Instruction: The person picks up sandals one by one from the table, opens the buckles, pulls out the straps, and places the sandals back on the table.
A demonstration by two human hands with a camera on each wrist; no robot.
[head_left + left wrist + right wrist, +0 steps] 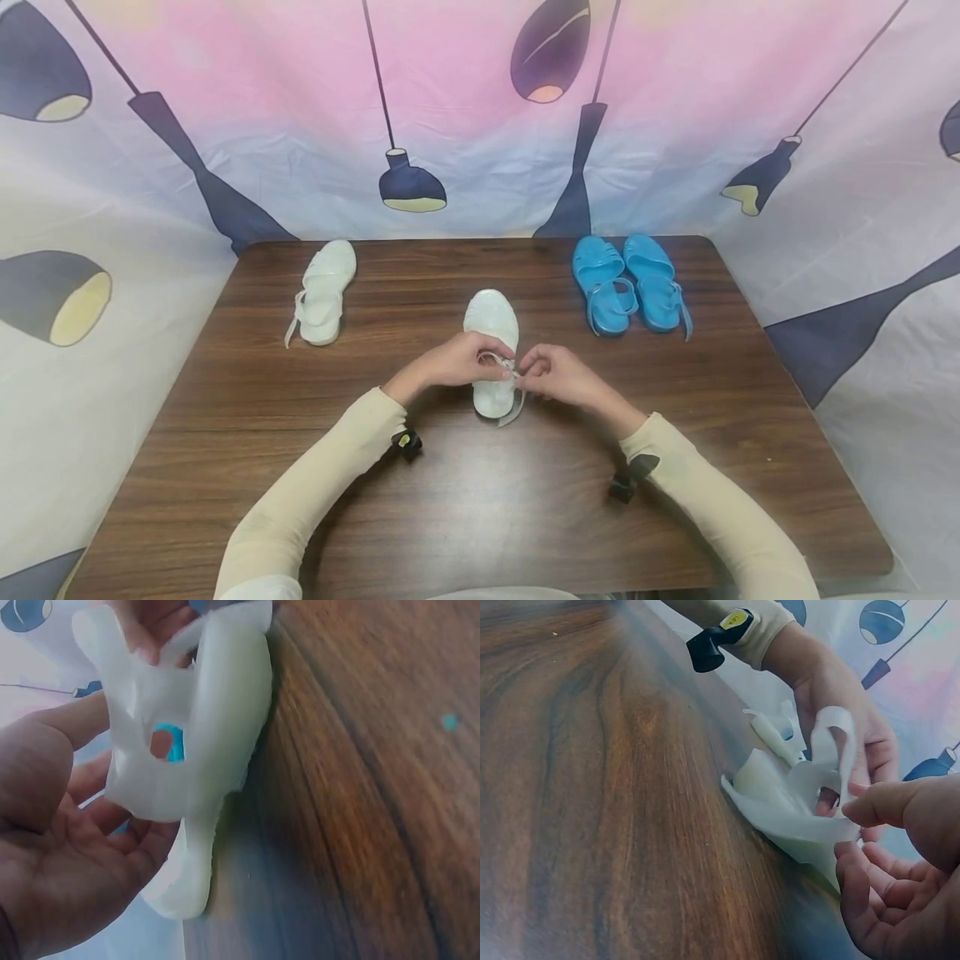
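A white sandal lies on the table in front of me, toe pointing away. My left hand holds the ankle strap from the left, thumb and fingers curled about it. From the right, my right hand pinches the strap between thumb and forefinger, clearest in the right wrist view, where the white strap loops up. The strap's loose end hangs beside the heel. In the left wrist view the sandal's heel faces the camera, and part of the left fingers is hidden behind the strap.
Another white sandal lies at the back left of the brown wooden table. At the back right lie two blue sandals, one beside the other. A lamp-patterned cloth hangs behind the table.
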